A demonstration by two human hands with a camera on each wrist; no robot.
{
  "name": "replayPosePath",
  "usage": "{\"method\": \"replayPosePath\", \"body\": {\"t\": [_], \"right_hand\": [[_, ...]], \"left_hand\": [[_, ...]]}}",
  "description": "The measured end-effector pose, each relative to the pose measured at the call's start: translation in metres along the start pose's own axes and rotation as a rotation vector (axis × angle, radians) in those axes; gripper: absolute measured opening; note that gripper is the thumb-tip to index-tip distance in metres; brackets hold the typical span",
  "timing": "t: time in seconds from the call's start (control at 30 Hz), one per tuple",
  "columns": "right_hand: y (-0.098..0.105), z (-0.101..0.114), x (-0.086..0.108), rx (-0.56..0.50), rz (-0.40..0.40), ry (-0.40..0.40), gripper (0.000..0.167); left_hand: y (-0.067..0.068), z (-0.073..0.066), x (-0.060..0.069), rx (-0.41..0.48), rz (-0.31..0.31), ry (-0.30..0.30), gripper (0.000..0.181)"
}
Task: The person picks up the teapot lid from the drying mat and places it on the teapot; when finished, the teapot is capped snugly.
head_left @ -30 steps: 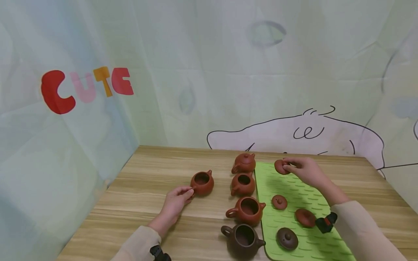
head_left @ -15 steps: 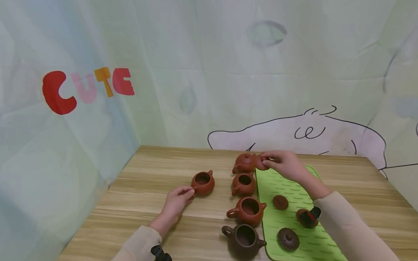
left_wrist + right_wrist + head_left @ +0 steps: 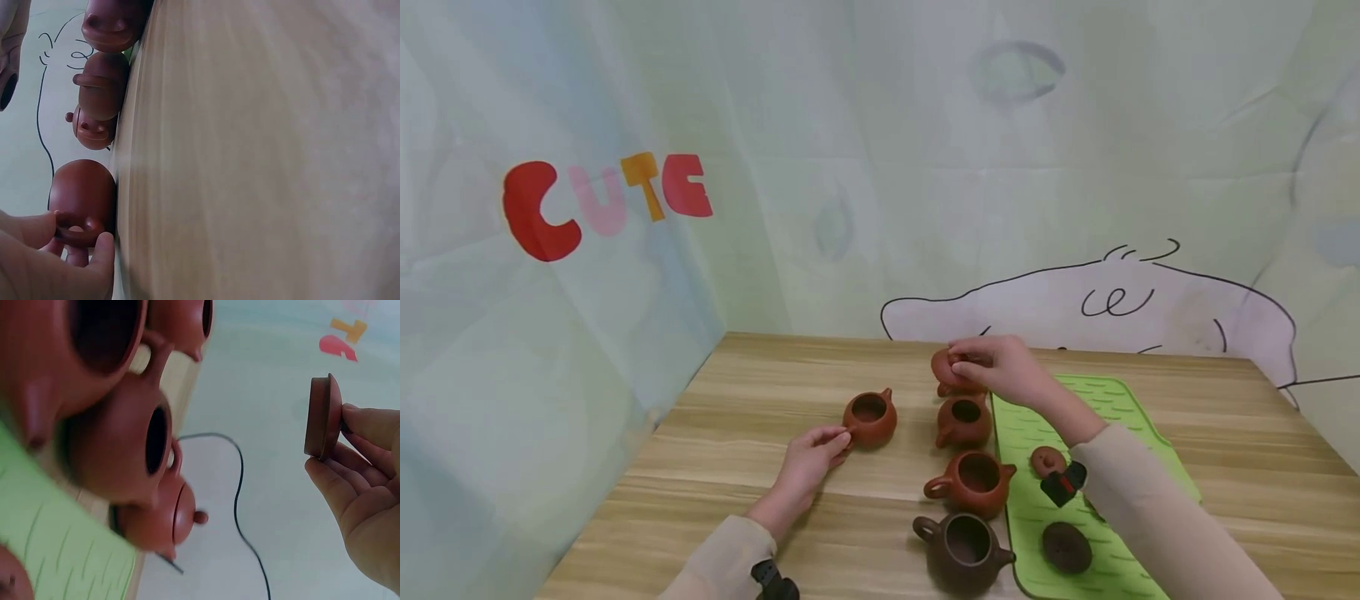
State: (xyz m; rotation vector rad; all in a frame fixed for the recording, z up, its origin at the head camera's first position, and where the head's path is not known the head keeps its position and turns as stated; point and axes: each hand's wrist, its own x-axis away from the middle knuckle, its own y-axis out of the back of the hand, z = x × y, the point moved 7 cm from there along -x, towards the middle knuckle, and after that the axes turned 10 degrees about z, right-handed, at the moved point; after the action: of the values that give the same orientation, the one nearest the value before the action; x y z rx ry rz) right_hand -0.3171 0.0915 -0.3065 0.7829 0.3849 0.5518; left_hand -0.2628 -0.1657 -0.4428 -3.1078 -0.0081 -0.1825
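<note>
My left hand [image 3: 808, 462] pinches the handle of a reddish-brown clay teapot [image 3: 874, 431], which stands lidless on the table at the left. In my right hand [image 3: 1003, 367] is a reddish teapot lid [image 3: 942, 365], gripped at its knob and held in the air. The right wrist view has this lid [image 3: 319, 419] tilted on edge, with its flat underside facing away from the palm. Behind the lid and hand in the head view, a lidded teapot [image 3: 156, 515] is partly hidden. It ends a row with two lidless reddish teapots [image 3: 958, 435] and a dark brown lidless one [image 3: 958, 571].
A green mat [image 3: 1093, 390] lies right of the row. On it are a small reddish lid [image 3: 1047, 458] and a dark brown lid [image 3: 1066, 547]; another lid is mostly hidden under my right forearm. A printed cloth [image 3: 820, 183] hangs behind the wooden table [image 3: 760, 375].
My right hand has carried the lid leftward, from above the mat to in front of the lidded teapot at the row's far end. My left hand stays at the teapot's handle.
</note>
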Motion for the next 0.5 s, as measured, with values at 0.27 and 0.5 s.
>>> {"method": "replayPosePath", "body": {"t": [0.27, 0.5], "right_hand": [[-0.027, 0.018, -0.022, -0.087, 0.057, 0.018, 0.024], [-0.049, 0.028, -0.038, -0.046, 0.070, 0.029, 0.023]], "left_hand": [[-0.002, -0.001, 0.000, 0.015, -0.003, -0.004, 0.021], [-0.002, -0.002, 0.001, 0.008, 0.001, -0.003, 0.022]]}}
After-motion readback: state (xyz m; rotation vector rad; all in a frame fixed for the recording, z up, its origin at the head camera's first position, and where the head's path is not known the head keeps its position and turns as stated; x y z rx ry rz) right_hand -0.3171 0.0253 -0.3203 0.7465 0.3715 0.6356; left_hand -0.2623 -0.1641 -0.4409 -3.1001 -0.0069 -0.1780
